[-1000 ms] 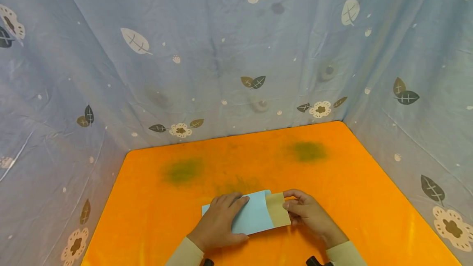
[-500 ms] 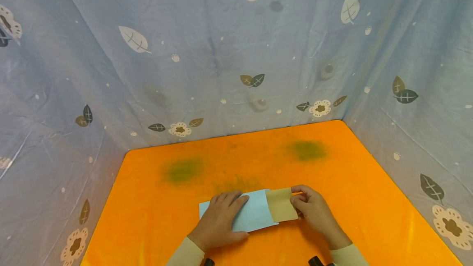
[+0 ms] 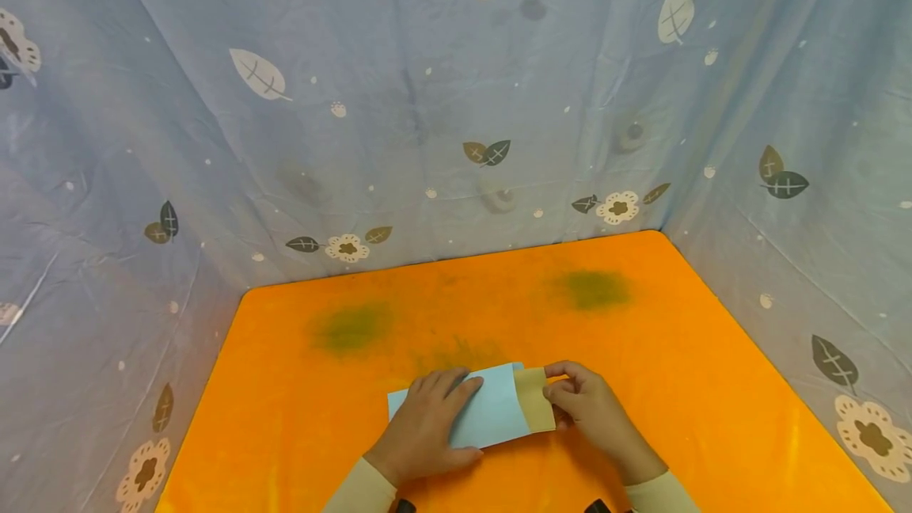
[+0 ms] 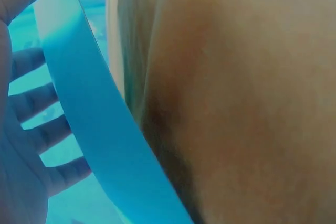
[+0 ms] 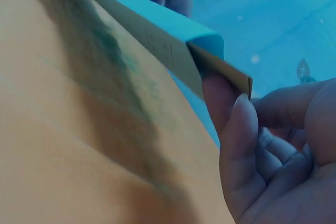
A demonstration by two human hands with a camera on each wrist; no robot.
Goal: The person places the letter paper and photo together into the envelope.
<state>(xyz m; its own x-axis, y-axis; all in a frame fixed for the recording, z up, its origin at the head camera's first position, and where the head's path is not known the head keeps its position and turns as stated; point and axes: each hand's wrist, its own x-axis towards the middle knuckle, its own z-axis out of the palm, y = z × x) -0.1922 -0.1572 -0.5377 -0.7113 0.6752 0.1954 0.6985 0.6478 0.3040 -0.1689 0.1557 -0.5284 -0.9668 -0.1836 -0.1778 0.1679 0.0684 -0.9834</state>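
A light blue paper sleeve [image 3: 492, 406] lies low in the head view, over the orange table. My left hand [image 3: 427, 426] holds it from above, thumb along the near edge and fingers over the far side. From its right end sticks a flat brown cardboard piece [image 3: 536, 400]. My right hand [image 3: 587, 410] pinches the outer end of this piece between thumb and fingers. The right wrist view shows the brown cardboard [image 5: 226, 66] inside the curved blue opening [image 5: 212, 40]. In the left wrist view the blue side [image 4: 105, 108] runs between thumb and fingers.
An orange tabletop [image 3: 456, 307] with two greenish smudges surrounds the hands. Blue-grey curtains [image 3: 399, 101] printed with leaves and flowers enclose the table at the back and both sides.
My right hand first drew the brown cardboard farther out to the right, then moved back left, so less of it shows now. The left hand stayed nearly in place on the sleeve.
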